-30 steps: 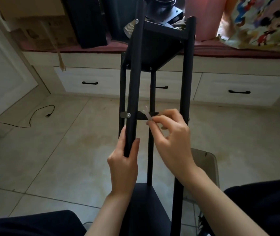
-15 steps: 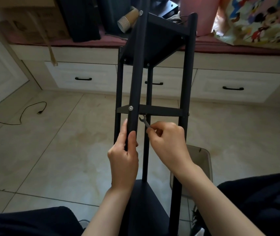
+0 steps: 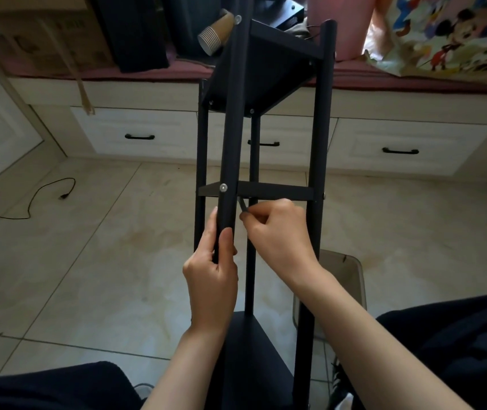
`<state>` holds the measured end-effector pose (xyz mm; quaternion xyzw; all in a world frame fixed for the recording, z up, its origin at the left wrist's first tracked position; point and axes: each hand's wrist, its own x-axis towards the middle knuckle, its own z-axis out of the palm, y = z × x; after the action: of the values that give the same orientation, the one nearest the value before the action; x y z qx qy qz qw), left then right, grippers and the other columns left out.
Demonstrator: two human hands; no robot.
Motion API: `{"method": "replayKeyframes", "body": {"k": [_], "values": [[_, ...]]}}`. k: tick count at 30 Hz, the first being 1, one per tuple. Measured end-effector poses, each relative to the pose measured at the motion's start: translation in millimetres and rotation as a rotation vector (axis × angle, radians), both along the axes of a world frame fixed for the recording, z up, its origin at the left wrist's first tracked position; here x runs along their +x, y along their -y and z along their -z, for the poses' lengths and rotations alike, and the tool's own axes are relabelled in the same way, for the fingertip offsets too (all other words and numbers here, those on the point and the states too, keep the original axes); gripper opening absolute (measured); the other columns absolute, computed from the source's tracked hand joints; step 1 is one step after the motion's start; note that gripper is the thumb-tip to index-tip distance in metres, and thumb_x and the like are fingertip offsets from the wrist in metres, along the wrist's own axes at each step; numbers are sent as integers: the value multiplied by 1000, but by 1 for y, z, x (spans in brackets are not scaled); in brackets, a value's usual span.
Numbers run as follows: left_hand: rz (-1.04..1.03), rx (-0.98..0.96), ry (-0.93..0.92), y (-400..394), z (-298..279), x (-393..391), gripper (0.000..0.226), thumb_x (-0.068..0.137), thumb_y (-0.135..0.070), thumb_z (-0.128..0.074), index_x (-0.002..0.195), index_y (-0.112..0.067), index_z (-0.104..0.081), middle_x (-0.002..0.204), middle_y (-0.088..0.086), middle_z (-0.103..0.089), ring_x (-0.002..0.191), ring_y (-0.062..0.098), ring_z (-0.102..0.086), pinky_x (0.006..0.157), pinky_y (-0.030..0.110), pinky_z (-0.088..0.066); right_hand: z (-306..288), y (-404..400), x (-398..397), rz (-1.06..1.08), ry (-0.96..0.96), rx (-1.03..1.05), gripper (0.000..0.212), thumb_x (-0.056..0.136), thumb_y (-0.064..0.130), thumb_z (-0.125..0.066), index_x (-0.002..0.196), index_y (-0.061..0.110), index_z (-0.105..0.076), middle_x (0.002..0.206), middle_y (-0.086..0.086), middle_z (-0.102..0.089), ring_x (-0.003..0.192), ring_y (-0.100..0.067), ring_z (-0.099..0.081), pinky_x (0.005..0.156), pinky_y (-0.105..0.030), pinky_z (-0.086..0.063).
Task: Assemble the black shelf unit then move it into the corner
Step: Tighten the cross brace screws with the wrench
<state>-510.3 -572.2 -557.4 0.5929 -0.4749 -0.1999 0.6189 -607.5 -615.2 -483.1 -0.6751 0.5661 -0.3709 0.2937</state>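
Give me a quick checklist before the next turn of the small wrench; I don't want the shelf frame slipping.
1. Left hand grips the front black round post: ok.
2. Right hand pinches the small grey metal wrench: ok.
3. Wrench seated on a fastener under the black middle shelf: cannot tell.
4. Silver screw present in the post at that shelf: ok.
5. Screw fully tight: cannot tell.

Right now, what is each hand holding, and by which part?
The left hand grips the shelf unit's front post near its lower end. The right hand pinches a small wrench by its handle end.
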Motion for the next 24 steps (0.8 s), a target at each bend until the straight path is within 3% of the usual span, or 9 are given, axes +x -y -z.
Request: {"method": "replayKeyframes", "body": {"k": [4,9,12,20,24], "values": [[-1,-13,-22,-1,0,0,46,99,-48,-48,143,-33,-48,66,-15,-61,43,11,-50,46,34,-47,2,-1,1,-12,-16,18,26,96,15,-57,79,7,-75,68,-5,-68,63,-16,-65,61,-22,-53],[-1,-21,-17,-1,1,0,38,103,-43,-48,141,-37,-47,64,-14,-60,44,14,-50,45,36,-48,1,2,4,-13,-63,21,28,96,14,-57,73,8,-72,63,0,-62,55,-10,-58,50,-9,-36],[1,-19,-13,-1,0,0,44,99,-43,-47,142,-32,-49,62,-15,-59,43,16,-50,44,37,-48,2,2,4,-2,-74,21,29,95,13,-57,69,9,-68,59,2,-57,50,-9,-52,48,-9,-32],[18,-17,-26,-3,-3,-1,50,98,-47,-47,145,-27,-50,65,-15,-60,42,18,-49,43,34,-46,0,7,3,6,-71,2,31,93,13,-58,63,11,-64,56,1,-56,49,-10,-53,45,-9,-33],[22,-14,-24,-3,-4,0,49,99,-45,-47,144,-26,-51,65,-15,-61,42,18,-49,43,34,-47,5,7,3,0,-77,-37,28,96,14,-57,71,11,-69,61,2,-59,53,-9,-54,50,-10,-36]]}}
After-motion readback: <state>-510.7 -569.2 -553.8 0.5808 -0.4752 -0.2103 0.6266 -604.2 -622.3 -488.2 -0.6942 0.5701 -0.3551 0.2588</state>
